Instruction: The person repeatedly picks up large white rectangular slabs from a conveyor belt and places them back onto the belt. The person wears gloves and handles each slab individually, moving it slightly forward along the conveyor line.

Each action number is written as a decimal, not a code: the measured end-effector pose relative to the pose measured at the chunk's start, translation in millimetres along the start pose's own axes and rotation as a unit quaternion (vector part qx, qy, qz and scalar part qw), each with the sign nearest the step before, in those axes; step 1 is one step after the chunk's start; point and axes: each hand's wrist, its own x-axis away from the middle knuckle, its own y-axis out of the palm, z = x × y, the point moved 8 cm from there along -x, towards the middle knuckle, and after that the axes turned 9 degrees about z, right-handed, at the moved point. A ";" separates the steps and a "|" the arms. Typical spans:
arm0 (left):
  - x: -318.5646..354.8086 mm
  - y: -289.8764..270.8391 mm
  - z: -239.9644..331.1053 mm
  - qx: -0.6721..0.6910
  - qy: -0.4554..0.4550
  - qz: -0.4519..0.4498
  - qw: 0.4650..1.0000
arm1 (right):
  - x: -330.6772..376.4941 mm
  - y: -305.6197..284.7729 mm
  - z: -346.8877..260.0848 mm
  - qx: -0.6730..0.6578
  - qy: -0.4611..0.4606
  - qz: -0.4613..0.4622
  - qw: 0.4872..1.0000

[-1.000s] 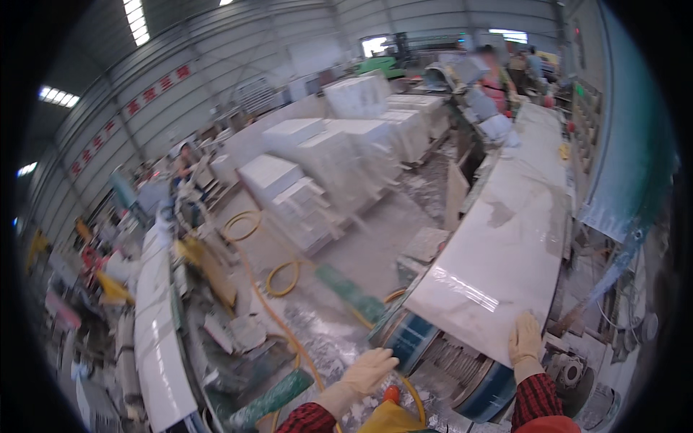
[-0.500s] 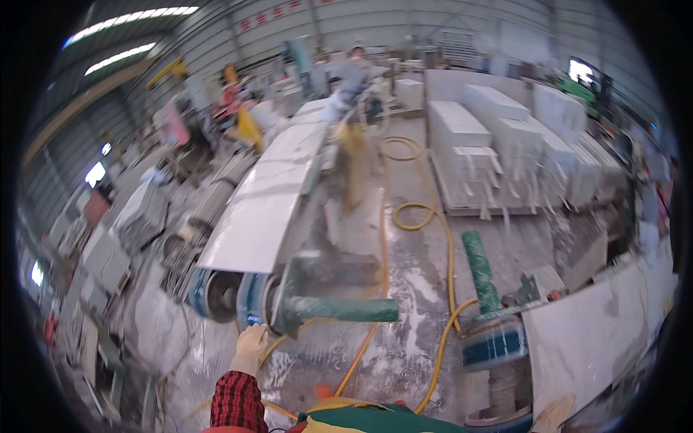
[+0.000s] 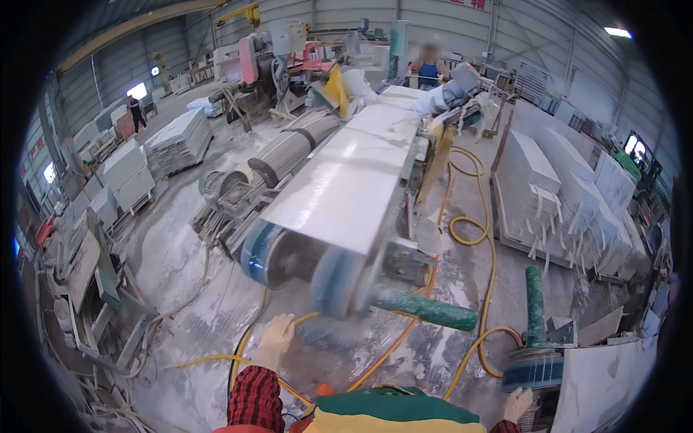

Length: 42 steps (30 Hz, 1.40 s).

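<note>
My left hand [image 3: 275, 339], in a cream glove, is held a little in front of a machine's blue-rimmed rollers [image 3: 339, 283], apart from them, with its fingers stretched out and nothing in it. A long white polished slab [image 3: 339, 184] lies over the machine and ends above those rollers. Low on the right, my right hand [image 3: 517, 405], gloved too, has its fingers apart next to another blue roller [image 3: 533, 372]. A white slab [image 3: 606, 386] stands beside that roller. Whether the right hand touches the roller I cannot tell.
A green tube [image 3: 429, 310] juts out from the machine's front, and another green tube [image 3: 534, 303] stands on the right. A yellow hose [image 3: 493, 267] loops across the wet floor. Strapped white slab stacks [image 3: 538, 180] fill the right. Two people are farther off.
My view has swung left, so the slab and machine sit farther right in it. My left hand has come off the blue roller. My right hand shows more fully.
</note>
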 end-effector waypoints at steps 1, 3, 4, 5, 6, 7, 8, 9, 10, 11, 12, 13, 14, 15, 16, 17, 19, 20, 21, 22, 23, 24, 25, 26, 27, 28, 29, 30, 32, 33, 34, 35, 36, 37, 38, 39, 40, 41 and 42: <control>-1.6 -3.1 -13.6 -0.002 -0.001 -0.005 1.000 | -1.1 3.9 -39.9 -0.047 -0.021 0.009 0.999; -11.1 0.8 -33.8 -0.004 0.007 -0.018 1.000 | 0.9 25.5 -115.2 -0.114 -0.093 0.046 0.988; -15.3 -6.5 -42.8 0.005 0.013 -0.011 1.000 | 4.3 30.9 -157.8 -0.136 -0.149 0.072 0.977; -13.6 -21.9 -53.1 0.003 0.013 -0.002 1.000 | 10.3 33.5 -215.7 -0.190 -0.184 0.032 0.964; -13.7 -31.2 -63.2 0.006 0.018 0.003 1.000 | 21.8 25.6 -275.4 -0.238 -0.212 -0.005 0.948; -15.7 -41.8 -73.1 0.008 0.018 0.027 0.999 | 28.9 25.7 -328.2 -0.230 -0.252 -0.018 0.940; -15.7 -51.6 -83.6 0.011 0.017 0.052 0.998 | 38.5 25.6 -379.0 -0.223 -0.293 -0.031 0.929; -16.2 -58.7 -92.6 0.013 0.020 0.075 0.997 | 54.2 19.5 -419.9 -0.236 -0.317 -0.004 0.919; -12.9 -63.6 -103.4 0.011 0.019 0.090 0.996 | 71.9 8.5 -465.6 -0.251 -0.344 0.022 0.905; -6.5 -72.3 -118.1 0.004 0.014 0.108 0.994 | 90.8 -7.6 -526.2 -0.237 -0.374 -0.050 0.895; -5.3 -76.7 -126.2 0.004 0.014 0.125 0.992 | 102.9 -25.3 -570.2 -0.216 -0.398 -0.116 0.884; -9.9 -76.8 -126.7 0.019 0.003 0.110 0.994 | 107.9 -27.0 -596.3 -0.234 -0.443 -0.066 0.863; -14.4 -81.2 -122.4 0.032 -0.009 0.094 0.995 | 115.2 -21.2 -621.2 -0.252 -0.485 -0.017 0.837; -15.3 -86.8 -123.7 0.038 -0.026 0.079 0.996 | 123.8 -17.2 -649.1 -0.252 -0.515 0.013 0.819; -15.0 -93.7 -128.5 0.039 -0.024 0.085 0.995 | 135.9 -15.8 -680.3 -0.257 -0.544 0.039 0.798; -12.4 -99.7 -133.7 0.040 -0.023 0.090 0.995 | 146.0 -22.5 -709.6 -0.279 -0.549 0.013 0.788; -27.6 -110.9 -128.9 0.021 -0.004 0.110 0.994 | 141.8 -6.0 -758.3 -0.248 -0.556 -0.013 0.793; -34.1 -114.2 -131.7 0.032 0.000 0.107 0.994 | 138.5 10.2 -777.8 -0.231 -0.559 -0.011 0.796; -46.0 -119.9 -137.0 0.042 0.007 0.105 0.994 | 134.2 21.9 -795.3 -0.207 -0.552 -0.023 0.807; -59.4 -123.8 -140.7 0.053 0.015 0.101 0.993 | 128.0 33.6 -809.2 -0.182 -0.543 -0.036 0.819; -68.5 -134.1 -145.4 0.034 0.009 0.095 0.995 | 130.5 41.2 -830.3 -0.163 -0.535 -0.050 0.827; -73.1 -137.2 -145.2 0.021 0.006 0.088 0.996 | 126.7 41.7 -840.6 -0.153 -0.516 -0.082 0.839; -81.8 -141.3 -146.6 0.008 0.005 0.079 0.997 | 124.7 40.4 -852.8 -0.172 -0.510 -0.086 0.838; -91.5 -138.8 -150.6 0.008 -0.012 0.070 0.997 | 120.4 44.8 -859.0 -0.182 -0.506 -0.092 0.838; -101.7 -137.6 -155.1 0.008 -0.027 0.061 0.998 | 119.7 47.5 -864.8 -0.192 -0.508 -0.088 0.835; -111.2 -136.9 -159.3 0.007 -0.042 0.052 0.998 | 120.1 49.5 -870.2 -0.202 -0.509 -0.084 0.832; -120.6 -136.6 -154.7 0.004 -0.056 0.034 0.998 | 122.3 52.5 -872.0 -0.211 -0.513 -0.079 0.829; -142.7 -126.3 -145.0 0.011 -0.061 0.011 0.998 | 117.2 58.1 -866.4 -0.208 -0.509 -0.072 0.832; -178.3 -107.6 -129.5 -0.014 -0.051 -0.027 0.998 | 113.7 61.4 -863.4 -0.207 -0.507 -0.054 0.835; -192.3 -99.7 -123.0 -0.046 -0.034 -0.041 0.998 | 113.8 61.1 -863.3 -0.208 -0.505 -0.060 0.836; -205.5 -91.4 -117.6 -0.078 -0.017 -0.056 0.995 | 115.7 60.2 -861.4 -0.209 -0.503 -0.065 0.836; -223.0 -83.7 -113.4 -0.090 -0.003 -0.054 0.994 | 116.1 54.6 -860.6 -0.213 -0.496 -0.068 0.839; -237.9 -72.8 -112.0 -0.103 0.008 -0.053 0.993 | 118.5 53.6 -862.8 -0.218 -0.496 -0.078 0.837; -252.3 -66.0 -112.9 -0.115 0.018 -0.051 0.992 | 121.8 52.4 -865.3 -0.223 -0.495 -0.088 0.835; -271.0 -56.8 -111.2 -0.124 0.026 -0.061 0.990 | 120.4 49.7 -862.5 -0.223 -0.489 -0.094 0.838; -288.7 -46.2 -110.0 -0.131 0.032 -0.071 0.988 | 119.7 47.2 -862.8 -0.211 -0.480 -0.110 0.844; -304.7 -36.6 -108.7 -0.138 0.038 -0.081 0.986 | 120.1 42.5 -862.4 -0.213 -0.472 -0.103 0.849; -321.2 -26.8 -105.3 -0.139 0.054 -0.084 0.985 | 117.2 36.5 -859.8 -0.215 -0.461 -0.091 0.856; -333.2 -17.6 -104.9 -0.146 0.074 -0.083 0.983 | 116.6 33.3 -858.3 -0.217 -0.454 -0.082 0.860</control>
